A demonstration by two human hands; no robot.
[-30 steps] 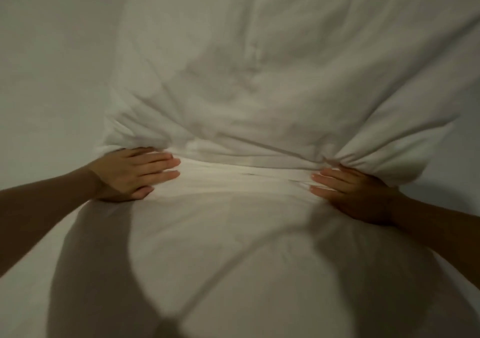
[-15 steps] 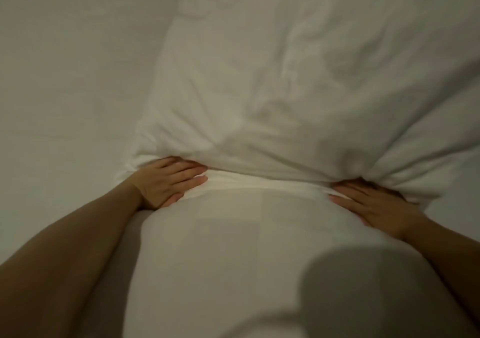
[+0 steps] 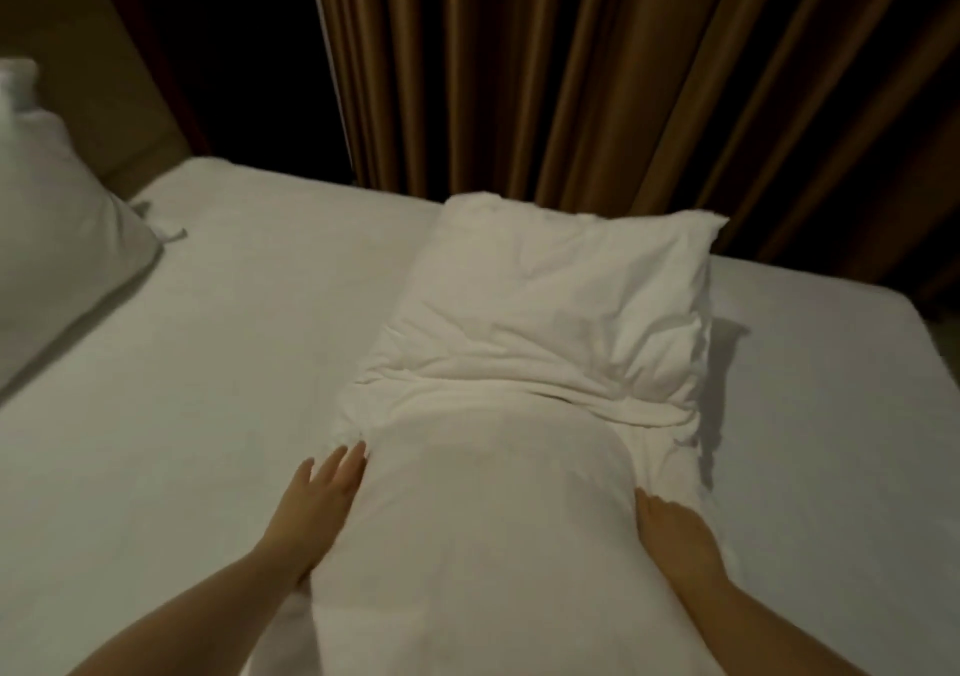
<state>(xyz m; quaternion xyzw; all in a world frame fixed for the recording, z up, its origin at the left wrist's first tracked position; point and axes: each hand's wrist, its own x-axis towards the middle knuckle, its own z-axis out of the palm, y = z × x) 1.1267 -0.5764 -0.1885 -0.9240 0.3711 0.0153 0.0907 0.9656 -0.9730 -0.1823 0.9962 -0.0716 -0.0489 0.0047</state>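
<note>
The pillow (image 3: pixel 483 545) lies lengthwise on the bed (image 3: pixel 208 363), pillowcase (image 3: pixel 550 312) bunched over its far half, while left grip (image 3: pixel 322 499) and right grip (image 3: pixel 675 530), both flat-fingered and holding nothing, flank its bare near half, probably steadying and narrowing it so the case slides down.

A white pillow (image 3: pixel 493 545) is laid on the bed (image 3: pixel 234 363), its far half wrapped in a crumpled pillowcase (image 3: pixel 561 312). The left hand (image 3: pixel 317 504) is pressed flat against its left side, the right hand (image 3: pixel 675 525) against its right. Brown curtains (image 3: pixel 571 78) are hung beyond it.
</note>
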